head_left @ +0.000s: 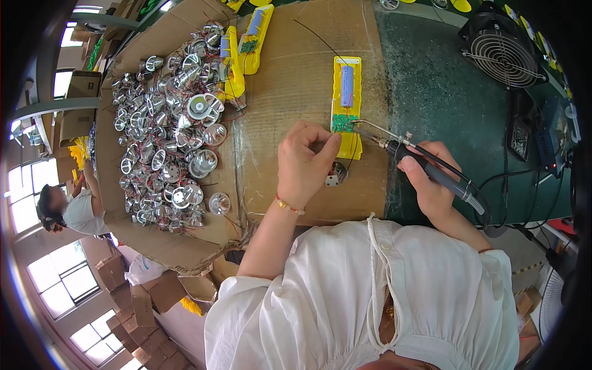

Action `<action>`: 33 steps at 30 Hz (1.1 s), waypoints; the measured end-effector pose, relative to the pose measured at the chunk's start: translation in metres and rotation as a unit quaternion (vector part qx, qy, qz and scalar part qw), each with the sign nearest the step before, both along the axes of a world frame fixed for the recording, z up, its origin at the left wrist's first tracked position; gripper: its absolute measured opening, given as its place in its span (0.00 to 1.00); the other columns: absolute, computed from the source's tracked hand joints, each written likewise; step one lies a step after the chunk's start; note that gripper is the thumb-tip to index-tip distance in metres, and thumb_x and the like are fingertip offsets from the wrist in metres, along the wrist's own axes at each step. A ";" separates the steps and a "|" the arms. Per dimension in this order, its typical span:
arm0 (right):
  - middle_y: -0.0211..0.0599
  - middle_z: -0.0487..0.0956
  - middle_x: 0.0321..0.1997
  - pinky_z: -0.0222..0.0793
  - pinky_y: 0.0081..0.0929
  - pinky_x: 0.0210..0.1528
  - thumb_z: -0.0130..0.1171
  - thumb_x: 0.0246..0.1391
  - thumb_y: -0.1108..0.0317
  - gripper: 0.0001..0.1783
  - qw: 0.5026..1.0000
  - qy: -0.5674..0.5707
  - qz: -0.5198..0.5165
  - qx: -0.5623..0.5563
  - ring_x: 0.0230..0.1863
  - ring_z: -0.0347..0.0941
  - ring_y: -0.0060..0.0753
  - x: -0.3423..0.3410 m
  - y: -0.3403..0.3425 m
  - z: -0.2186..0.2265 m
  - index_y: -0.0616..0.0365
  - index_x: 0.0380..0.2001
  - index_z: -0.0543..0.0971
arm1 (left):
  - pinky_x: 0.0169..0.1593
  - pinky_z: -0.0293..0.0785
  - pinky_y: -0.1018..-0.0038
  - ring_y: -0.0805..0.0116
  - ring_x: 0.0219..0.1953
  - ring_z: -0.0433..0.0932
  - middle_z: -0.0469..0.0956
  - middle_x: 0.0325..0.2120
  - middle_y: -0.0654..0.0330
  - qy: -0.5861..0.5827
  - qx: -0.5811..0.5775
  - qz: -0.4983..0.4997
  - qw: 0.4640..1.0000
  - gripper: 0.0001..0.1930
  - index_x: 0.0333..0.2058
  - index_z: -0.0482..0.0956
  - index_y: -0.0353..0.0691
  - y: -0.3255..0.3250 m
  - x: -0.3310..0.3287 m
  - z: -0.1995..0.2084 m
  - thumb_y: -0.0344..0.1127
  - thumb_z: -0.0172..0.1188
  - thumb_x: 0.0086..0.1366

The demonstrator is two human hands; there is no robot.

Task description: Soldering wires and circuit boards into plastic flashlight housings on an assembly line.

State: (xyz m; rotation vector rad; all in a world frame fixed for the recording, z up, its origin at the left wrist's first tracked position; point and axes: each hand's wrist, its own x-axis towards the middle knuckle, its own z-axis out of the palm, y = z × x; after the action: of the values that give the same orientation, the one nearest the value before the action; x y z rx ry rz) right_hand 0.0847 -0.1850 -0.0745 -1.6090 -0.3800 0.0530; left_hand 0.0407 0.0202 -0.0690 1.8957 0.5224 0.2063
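Observation:
A yellow plastic housing (347,80) lies on the cardboard sheet (296,74), holding a blue cylindrical battery (347,85) and a small green circuit board (345,123). My left hand (302,161) pinches something thin, seemingly a wire, beside the circuit board; a small silver reflector (337,174) lies partly hidden just under it. My right hand (428,179) grips a black soldering iron (431,169), whose metal tip reaches the green board.
A heap of silver reflectors with red wires (169,129) fills the cardboard's left side. More yellow housings (243,46) lie behind it. A black fan (502,52) and a black box with cables (542,142) stand on the green mat (444,92). Another person (68,206) sits at far left.

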 end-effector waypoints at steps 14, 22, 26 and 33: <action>0.29 0.74 0.21 0.63 0.14 0.24 0.61 0.47 0.71 0.08 0.999 0.043 0.030 0.003 0.22 0.67 0.14 0.006 0.007 -0.001 0.63 0.28 0.73 | 0.29 0.67 0.72 0.65 0.24 0.72 0.71 0.20 0.56 0.106 0.026 -0.130 0.986 0.09 0.18 0.76 0.31 0.022 0.023 0.010 0.31 0.62 0.48; 0.33 0.77 0.23 0.65 0.14 0.27 0.60 0.48 0.71 0.09 0.996 0.077 0.005 0.042 0.24 0.70 0.15 0.004 0.004 0.000 0.63 0.30 0.73 | 0.28 0.66 0.73 0.68 0.22 0.69 0.70 0.19 0.58 0.083 0.007 -0.159 0.984 0.09 0.18 0.75 0.31 0.028 0.024 0.005 0.31 0.62 0.48; 0.29 0.75 0.22 0.63 0.14 0.25 0.61 0.48 0.71 0.09 0.997 0.065 0.025 0.024 0.23 0.68 0.14 0.004 0.007 0.001 0.63 0.30 0.73 | 0.28 0.65 0.74 0.69 0.23 0.69 0.70 0.20 0.58 0.111 -0.019 -0.138 0.984 0.09 0.18 0.75 0.30 0.026 0.022 0.009 0.31 0.63 0.48; 0.28 0.74 0.21 0.62 0.14 0.24 0.61 0.48 0.71 0.08 0.998 0.054 0.019 0.008 0.22 0.66 0.13 0.003 0.004 -0.003 0.63 0.30 0.74 | 0.28 0.65 0.74 0.70 0.23 0.69 0.70 0.20 0.59 0.096 -0.015 -0.130 0.987 0.10 0.17 0.74 0.30 0.024 0.022 0.005 0.30 0.63 0.49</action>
State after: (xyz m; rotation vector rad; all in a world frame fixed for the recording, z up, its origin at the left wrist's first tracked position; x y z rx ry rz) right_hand 0.0880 -0.1807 -0.0770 -1.5752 -0.3269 0.1644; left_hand 0.0624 0.0443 -0.0638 1.9437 0.3988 -0.1548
